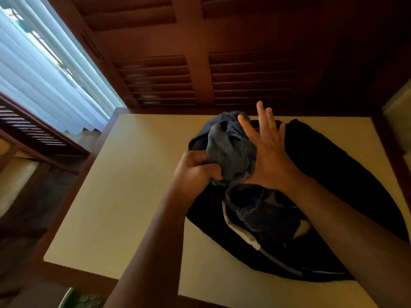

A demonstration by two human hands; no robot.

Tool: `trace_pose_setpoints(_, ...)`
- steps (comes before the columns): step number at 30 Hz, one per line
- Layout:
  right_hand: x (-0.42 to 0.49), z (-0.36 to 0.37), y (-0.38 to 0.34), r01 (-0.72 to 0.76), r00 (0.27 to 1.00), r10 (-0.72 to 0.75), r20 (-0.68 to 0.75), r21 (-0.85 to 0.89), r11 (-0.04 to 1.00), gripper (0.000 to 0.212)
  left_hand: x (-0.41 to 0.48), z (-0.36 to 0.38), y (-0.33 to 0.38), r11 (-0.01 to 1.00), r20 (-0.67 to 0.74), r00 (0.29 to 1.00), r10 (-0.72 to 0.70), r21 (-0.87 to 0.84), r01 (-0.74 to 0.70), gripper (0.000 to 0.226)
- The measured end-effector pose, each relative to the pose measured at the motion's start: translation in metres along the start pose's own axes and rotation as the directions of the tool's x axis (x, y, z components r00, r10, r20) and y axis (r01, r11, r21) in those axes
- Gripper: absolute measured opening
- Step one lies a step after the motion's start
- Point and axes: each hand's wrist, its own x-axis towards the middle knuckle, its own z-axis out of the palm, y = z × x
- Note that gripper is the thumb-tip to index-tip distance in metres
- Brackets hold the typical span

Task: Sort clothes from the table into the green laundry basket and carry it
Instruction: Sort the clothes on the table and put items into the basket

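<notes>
A bunched grey-blue garment (231, 150) is lifted above a pile of dark clothes (322, 196) on the cream-topped table (124, 196). My left hand (195, 170) grips the garment's lower left part in a fist. My right hand (266, 152) presses flat against the garment's right side, fingers straight and pointing away from me. Dark jeans (260, 216) with light stitching lie on the pile just below my hands. A corner of the green laundry basket (77, 298) shows at the bottom left, below the table's edge.
The table has a dark wooden frame (73, 196) around its top. Louvred wooden doors (200, 78) stand behind it. A bright curtained window (40, 70) is at the left, with slatted wooden furniture (33, 130) beneath it.
</notes>
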Motion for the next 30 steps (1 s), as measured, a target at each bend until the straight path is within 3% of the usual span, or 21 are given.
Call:
trace_pose_setpoints(2, -0.004, -0.004, -0.001, 0.092, 0.993, -0.098, 0.073, 0.078, 0.993, 0.115, -0.013, -0.004, 0.012, 0.996, 0.035, 0.996, 0.087, -0.022, -0.086, 0.025)
trace_pose_setpoints(3, -0.007, -0.002, -0.001, 0.072, 0.990, -0.089, 0.114, 0.146, 0.987, 0.103, -0.016, -0.004, 0.014, 0.991, 0.007, 0.991, 0.131, 0.010, -0.131, 0.028)
trace_pose_setpoints(5, -0.014, 0.008, -0.001, -0.047, 0.979, -0.010, 0.201, 0.275, 0.960, 0.092, -0.014, 0.003, 0.009, 0.955, -0.157, 0.965, 0.211, 0.244, -0.169, 0.033)
trace_pose_setpoints(7, -0.028, 0.020, 0.003, -0.142, 0.955, 0.032, 0.295, 0.357, 0.923, 0.089, -0.010, 0.013, -0.003, 0.892, -0.313, 0.914, 0.260, 0.440, -0.103, 0.034)
trace_pose_setpoints(9, -0.045, 0.028, 0.010, -0.226, 0.928, 0.057, 0.368, 0.435, 0.872, 0.086, -0.006, 0.022, -0.017, 0.887, -0.229, 0.963, 0.140, 0.461, -0.020, 0.081)
trace_pose_setpoints(11, -0.058, 0.024, 0.015, -0.351, 0.902, 0.137, 0.410, 0.510, 0.785, 0.088, -0.002, 0.032, -0.032, 0.853, -0.020, 0.999, -0.033, 0.521, 0.038, 0.116)
trace_pose_setpoints(14, -0.062, 0.012, 0.021, -0.462, 0.882, 0.329, 0.337, 0.488, 0.741, 0.081, -0.002, 0.049, -0.055, 0.774, 0.184, 0.946, -0.267, 0.626, 0.097, 0.128)
trace_pose_setpoints(17, -0.054, 0.012, 0.035, -0.474, 0.878, 0.426, 0.219, 0.268, 0.839, 0.064, 0.000, 0.065, -0.077, 0.693, 0.220, 0.905, -0.365, 0.713, 0.106, 0.138)
trace_pose_setpoints(20, -0.043, 0.020, 0.049, -0.482, 0.843, 0.475, 0.253, -0.038, 0.875, 0.060, 0.000, 0.078, -0.087, 0.566, 0.113, 0.934, -0.338, 0.817, 0.106, 0.122)
trace_pose_setpoints(23, -0.034, 0.033, 0.056, -0.420, 0.839, 0.461, 0.289, -0.193, 0.887, 0.066, -0.006, 0.084, -0.084, 0.464, 0.001, 0.988, -0.154, 0.883, 0.072, 0.085)
trace_pose_setpoints(27, -0.022, 0.044, 0.062, -0.410, 0.840, 0.486, 0.242, -0.304, 0.860, 0.079, -0.016, 0.075, -0.073, 0.455, -0.047, 0.999, -0.020, 0.889, 0.051, 0.063)
trace_pose_setpoints(30, -0.016, 0.049, 0.069, -0.501, 0.770, 0.579, 0.269, -0.308, 0.809, 0.107, -0.026, 0.065, -0.069, 0.472, -0.077, 0.996, 0.039, 0.880, 0.049, 0.061)
